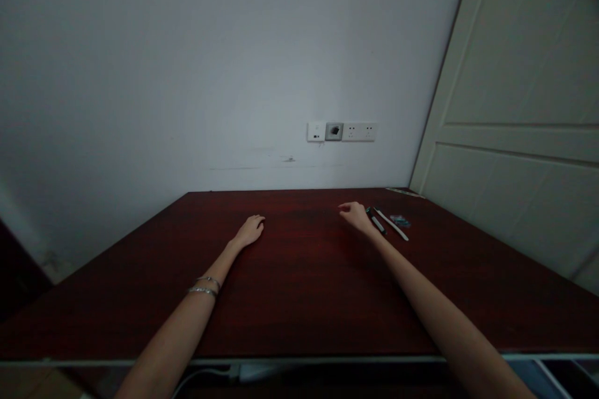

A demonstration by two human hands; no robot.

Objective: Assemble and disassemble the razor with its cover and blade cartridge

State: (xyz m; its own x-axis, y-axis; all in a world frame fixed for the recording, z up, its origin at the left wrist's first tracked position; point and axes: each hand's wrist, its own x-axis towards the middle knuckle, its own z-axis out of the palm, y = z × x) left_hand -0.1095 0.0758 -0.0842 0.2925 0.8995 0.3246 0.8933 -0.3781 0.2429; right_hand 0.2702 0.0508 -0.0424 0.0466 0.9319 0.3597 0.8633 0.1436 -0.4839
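Observation:
My left hand rests palm down on the dark red tabletop, fingers stretched out and nothing in it. Two silver bracelets circle that wrist. My right hand is over the right part of the table, its fingers loosely bent and a little apart, with no object visible in them. Just right of it lies a slim dark and pale item, partly hidden by the hand, whose kind I cannot make out. Beside that is a long thin white stick, then a small heap of bluish, see-through pieces.
A flat pale strip lies at the table's far right corner. Behind the table is a white wall with sockets and a grey outlet. A pale panelled door stands at right. Under the front edge runs a white cable.

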